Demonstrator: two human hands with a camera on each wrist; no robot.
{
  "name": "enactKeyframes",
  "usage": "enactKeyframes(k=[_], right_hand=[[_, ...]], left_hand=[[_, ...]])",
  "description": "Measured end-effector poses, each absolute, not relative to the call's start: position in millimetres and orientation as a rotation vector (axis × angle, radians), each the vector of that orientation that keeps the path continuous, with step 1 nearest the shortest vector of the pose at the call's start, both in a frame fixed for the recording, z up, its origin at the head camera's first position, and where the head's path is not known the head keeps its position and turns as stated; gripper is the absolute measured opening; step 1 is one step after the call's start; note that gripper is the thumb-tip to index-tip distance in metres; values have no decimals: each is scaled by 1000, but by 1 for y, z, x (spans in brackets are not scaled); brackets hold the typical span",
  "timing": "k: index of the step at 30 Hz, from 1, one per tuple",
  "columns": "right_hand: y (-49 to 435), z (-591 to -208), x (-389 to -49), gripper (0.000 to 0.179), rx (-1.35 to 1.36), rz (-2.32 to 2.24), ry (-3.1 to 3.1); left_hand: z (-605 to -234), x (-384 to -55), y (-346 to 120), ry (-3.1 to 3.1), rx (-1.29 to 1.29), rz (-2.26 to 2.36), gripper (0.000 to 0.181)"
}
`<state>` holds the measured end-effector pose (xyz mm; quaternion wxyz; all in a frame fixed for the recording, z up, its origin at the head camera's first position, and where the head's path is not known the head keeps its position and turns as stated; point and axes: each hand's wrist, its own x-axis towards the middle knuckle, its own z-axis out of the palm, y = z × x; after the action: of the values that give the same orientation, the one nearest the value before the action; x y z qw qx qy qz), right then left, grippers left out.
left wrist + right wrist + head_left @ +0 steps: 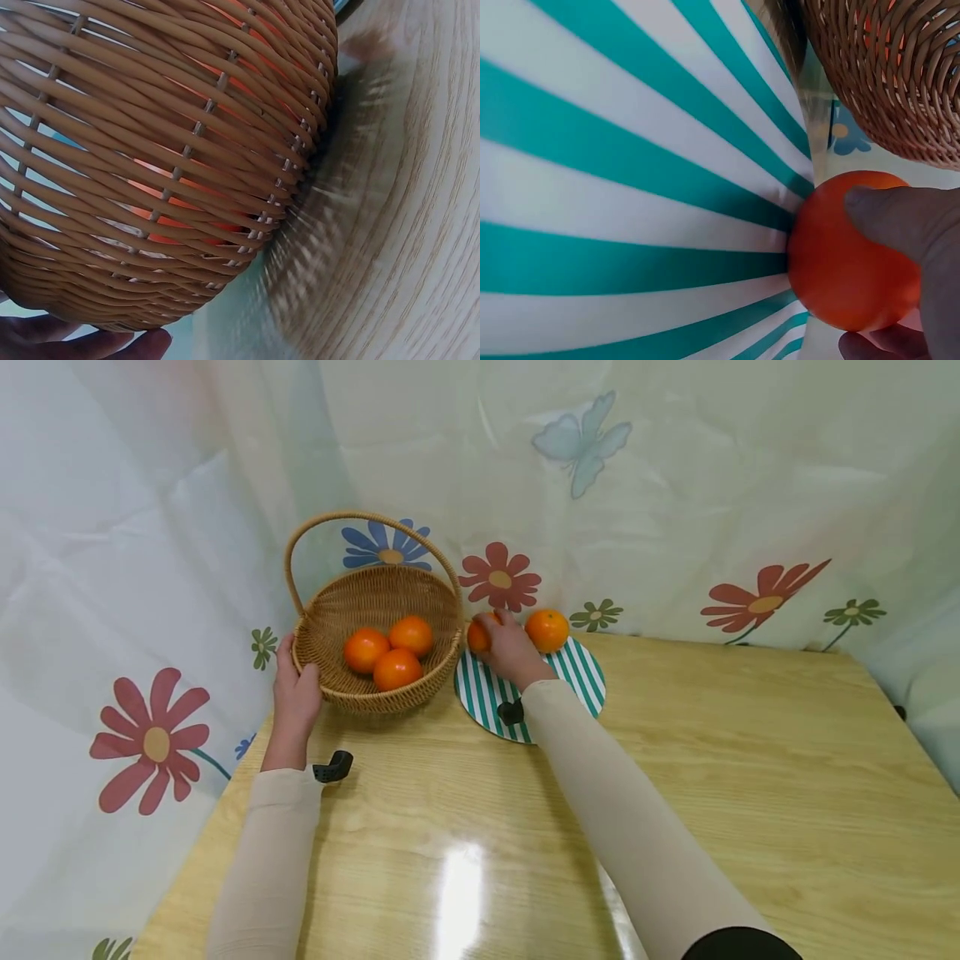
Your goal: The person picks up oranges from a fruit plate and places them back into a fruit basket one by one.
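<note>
At the back left, my left hand [296, 697] grips the near-left rim of a wicker basket [375, 589] with a tall arched handle. Three oranges [397, 670] lie together inside it. In the left wrist view, fingertips [154, 343] touch the basket's woven side. My right hand [516, 653] reaches over a round green-and-white striped mat [480, 693], its thumb and fingers around an orange [847, 262] at the mat's far-left edge, close beside the basket. Another orange [547, 631] sits at the mat's back edge, just right of that hand.
The wood-grain table [750, 760] stretches to the right and toward the front. A floral curtain [675, 510] hangs along the back and left sides. Small black camera mounts [333, 767] stick out from both wrists.
</note>
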<state>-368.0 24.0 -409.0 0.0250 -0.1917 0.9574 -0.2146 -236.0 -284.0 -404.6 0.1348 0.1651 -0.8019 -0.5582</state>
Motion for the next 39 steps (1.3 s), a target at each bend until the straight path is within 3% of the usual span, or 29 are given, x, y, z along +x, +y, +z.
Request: enactKeyframes(k=[39], right_hand=[[51,-393,-338,57,-618,-821,2967]], left_hand=[[-398,-231,-284,-2360,484,-1634,65]])
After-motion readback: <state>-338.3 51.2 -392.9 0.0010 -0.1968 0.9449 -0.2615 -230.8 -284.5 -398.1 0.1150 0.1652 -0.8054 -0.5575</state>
